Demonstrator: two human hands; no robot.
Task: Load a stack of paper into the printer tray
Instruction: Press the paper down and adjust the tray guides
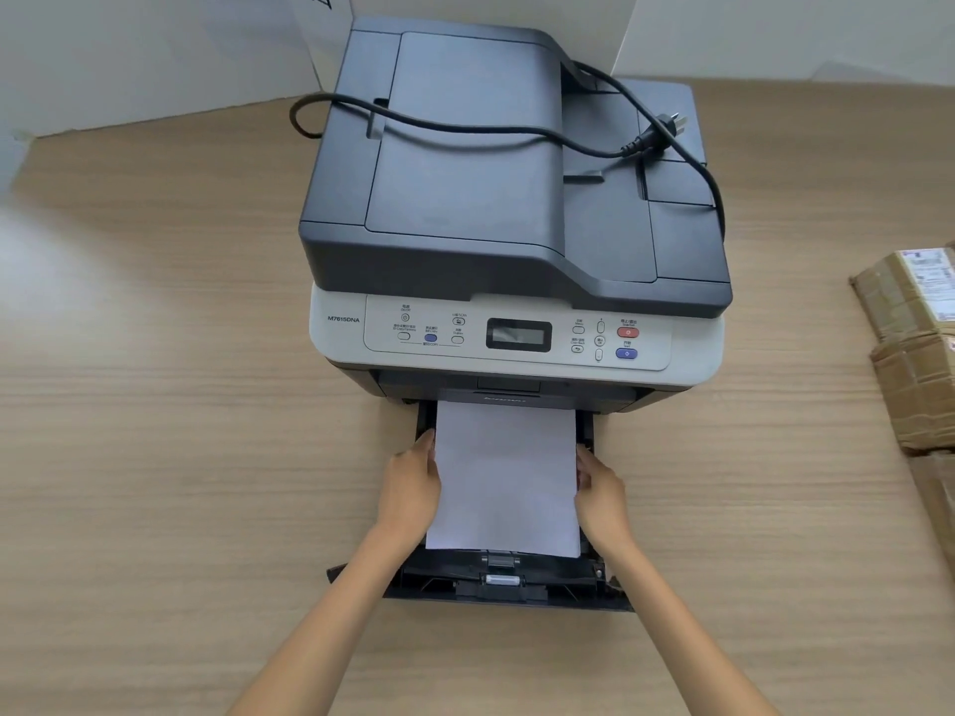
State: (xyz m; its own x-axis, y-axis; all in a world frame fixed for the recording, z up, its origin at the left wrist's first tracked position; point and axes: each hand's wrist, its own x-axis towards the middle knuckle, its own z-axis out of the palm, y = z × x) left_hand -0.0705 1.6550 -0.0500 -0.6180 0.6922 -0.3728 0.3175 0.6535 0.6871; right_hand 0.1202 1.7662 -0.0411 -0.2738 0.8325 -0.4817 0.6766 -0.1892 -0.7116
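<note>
Now white paper stack (pixel 505 472) (flat), edges gripped

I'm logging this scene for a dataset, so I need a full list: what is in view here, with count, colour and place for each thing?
printer: one, dark grey top over a pale grey control panel, centre of the table
power cable: one, black, lying loose across the printer's lid, plug near the right rear
paper tray: one, black, pulled out at the printer's front
stack of paper: one, white, in the tray, far end under the printer
cardboard parcels: at least two, brown, right edge of the table
table: one, light wood grain
white boards: propped behind the printer, count unclear
left hand: fingers on the stack's left edge
right hand: fingers on the stack's right edge
</note>
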